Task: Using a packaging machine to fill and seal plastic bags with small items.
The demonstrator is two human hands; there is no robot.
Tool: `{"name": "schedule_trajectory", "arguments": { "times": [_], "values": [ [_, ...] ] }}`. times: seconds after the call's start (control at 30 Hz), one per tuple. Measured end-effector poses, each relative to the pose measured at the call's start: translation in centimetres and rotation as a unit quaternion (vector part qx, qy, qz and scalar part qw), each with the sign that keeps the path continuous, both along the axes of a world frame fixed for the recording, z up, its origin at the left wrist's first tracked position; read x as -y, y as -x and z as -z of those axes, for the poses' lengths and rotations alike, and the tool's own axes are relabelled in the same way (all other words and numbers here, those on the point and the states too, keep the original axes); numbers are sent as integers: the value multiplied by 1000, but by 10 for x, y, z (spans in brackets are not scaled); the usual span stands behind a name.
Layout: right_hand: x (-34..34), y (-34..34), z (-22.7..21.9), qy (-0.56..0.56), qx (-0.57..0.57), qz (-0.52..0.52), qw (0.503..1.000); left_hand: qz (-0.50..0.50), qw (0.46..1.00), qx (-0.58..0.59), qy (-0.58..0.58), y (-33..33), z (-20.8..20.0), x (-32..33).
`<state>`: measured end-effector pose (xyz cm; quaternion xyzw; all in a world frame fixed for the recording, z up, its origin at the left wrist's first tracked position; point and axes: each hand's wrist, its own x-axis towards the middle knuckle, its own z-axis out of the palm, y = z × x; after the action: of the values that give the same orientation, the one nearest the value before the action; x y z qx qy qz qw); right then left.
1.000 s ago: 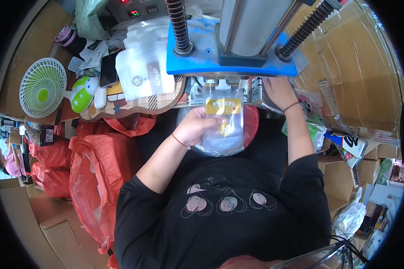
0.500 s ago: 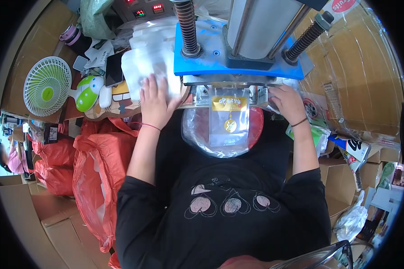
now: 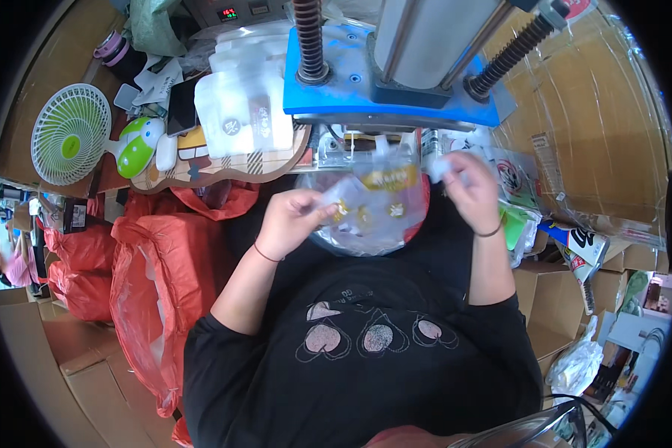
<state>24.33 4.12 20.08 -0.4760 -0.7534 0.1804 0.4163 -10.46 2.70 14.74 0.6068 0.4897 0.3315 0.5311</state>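
A clear plastic pouch (image 3: 388, 196) with gold print, smeared by motion, lies below the blue press (image 3: 403, 104). My left hand (image 3: 295, 224) is closed on the near left edge of the pouch, thumb and fingers pinched together. Whether it is one pouch or two overlapping ones, I cannot tell. To the right of the pouch, my right hand (image 3: 469, 193) is raised, its fingers pinched round something small and whitish that is too blurred to name. A stack of white printed pouches (image 3: 243, 123) lies on the board left of the press.
A round plastic-lined container (image 3: 328, 240) sits under the pouch. On the left stand a small fan (image 3: 73, 134), a phone (image 3: 181, 108) and a pink-lidded bottle (image 3: 119, 56). Red plastic bags (image 3: 153, 284) fill the lower left. Cardboard (image 3: 590, 127) walls the right side.
My left hand has left the white stack, moving right and nearer, and now pinches the pouch. My right hand has shifted slightly left and nearer. The hanging pouch has become tilted and blurred.
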Motion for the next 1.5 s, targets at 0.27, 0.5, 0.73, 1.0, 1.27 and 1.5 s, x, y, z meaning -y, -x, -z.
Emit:
{"name": "schedule_trajectory", "arguments": {
  "times": [0.27, 0.5, 0.73, 1.0, 1.27, 1.5],
  "values": [
    [-14, 43, -32, 77, -24, -220, 972, 100, 966, 186, 146, -43, -24, 16],
    [-8, 22, -41, 128, -31, -190, 973, 169, 961, 170, 138, -59, -11, 20],
    [-14, 7, -37, 191, -36, -290, 937, 177, 918, 251, 252, -71, -11, 21],
    [-10, -25, -16, 219, -77, -13, 973, 123, 898, 315, 282, -74, 9, 2],
    [-2, -3, 3, 142, -25, -77, 987, 11, 914, 335, 228, -68, 13, -43],
    [12, 6, -4, 174, 5, -54, 983, -176, 835, -322, -411, 31, 10, -72]
  ]
}}
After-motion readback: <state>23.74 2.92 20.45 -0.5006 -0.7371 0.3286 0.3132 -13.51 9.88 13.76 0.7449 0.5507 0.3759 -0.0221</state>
